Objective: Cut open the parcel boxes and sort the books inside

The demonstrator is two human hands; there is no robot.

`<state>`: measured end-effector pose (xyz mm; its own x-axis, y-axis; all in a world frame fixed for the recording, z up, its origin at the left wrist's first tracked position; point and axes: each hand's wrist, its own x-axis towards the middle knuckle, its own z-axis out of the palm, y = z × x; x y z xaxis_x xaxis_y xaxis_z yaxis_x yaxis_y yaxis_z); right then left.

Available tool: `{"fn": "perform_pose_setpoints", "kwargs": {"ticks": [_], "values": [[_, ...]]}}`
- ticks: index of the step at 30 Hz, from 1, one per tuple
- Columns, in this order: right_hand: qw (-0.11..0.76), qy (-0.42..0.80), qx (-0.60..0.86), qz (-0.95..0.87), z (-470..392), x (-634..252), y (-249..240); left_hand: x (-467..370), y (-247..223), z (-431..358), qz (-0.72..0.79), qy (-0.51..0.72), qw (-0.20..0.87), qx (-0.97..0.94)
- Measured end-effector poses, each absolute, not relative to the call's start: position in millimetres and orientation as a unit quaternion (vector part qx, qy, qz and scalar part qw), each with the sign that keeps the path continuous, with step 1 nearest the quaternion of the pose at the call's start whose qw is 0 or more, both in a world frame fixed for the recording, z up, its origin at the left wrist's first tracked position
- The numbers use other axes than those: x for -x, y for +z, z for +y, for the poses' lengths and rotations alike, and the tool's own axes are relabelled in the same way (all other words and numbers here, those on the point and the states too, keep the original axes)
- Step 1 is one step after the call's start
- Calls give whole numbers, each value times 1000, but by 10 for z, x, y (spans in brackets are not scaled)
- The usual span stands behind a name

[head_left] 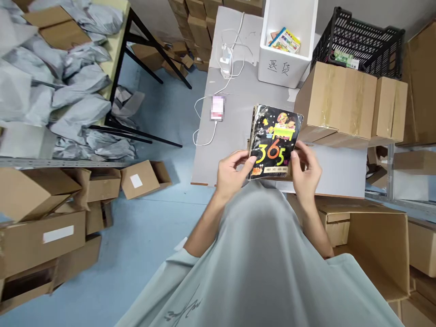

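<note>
A worn black book with a large colourful "365" on its cover is held between both hands, above the front edge of the grey table. My left hand grips its lower left side, the thumb on the cover and the fingers behind the edge. On the lower right side, my right hand is closed on the same book, with its thumb at the cover's edge. Part of something brown shows beneath the book, too covered to make out.
A phone on a white cable lies left of the book. Behind stand a white foam box with booklets and a black crate. Cardboard boxes stand at the right. Grey parcels cover a side table.
</note>
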<state>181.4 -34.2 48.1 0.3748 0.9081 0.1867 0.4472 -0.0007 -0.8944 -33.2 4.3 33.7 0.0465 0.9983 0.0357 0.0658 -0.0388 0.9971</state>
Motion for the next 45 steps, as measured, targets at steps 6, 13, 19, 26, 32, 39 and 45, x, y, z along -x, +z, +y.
{"fn": "perform_pose_setpoints", "kwargs": {"ticks": [6, 13, 19, 26, 32, 39, 45], "values": [[427, 185, 666, -583, -445, -1569, 591, 27, 418, -154, 450, 520, 298, -662], [473, 211, 631, -577, -423, -1659, 542, -81, 320, -290, 395, 520, 171, -738], [534, 246, 665, -460, -452, -1680, 417, -10, 291, -226, 367, 468, 187, -782], [533, 468, 597, -375, -436, -1992, 232, 467, 270, 336, 451, 403, 559, -568], [492, 506, 563, -431, -381, -2023, 262, 516, 220, 360, 412, 356, 688, -479], [542, 326, 543, -552, -321, -2055, 280, 586, 175, 377, 408, 457, 424, -667], [579, 218, 503, -604, -364, -2036, 335, 650, 273, 319, 375, 481, 311, -729]]}}
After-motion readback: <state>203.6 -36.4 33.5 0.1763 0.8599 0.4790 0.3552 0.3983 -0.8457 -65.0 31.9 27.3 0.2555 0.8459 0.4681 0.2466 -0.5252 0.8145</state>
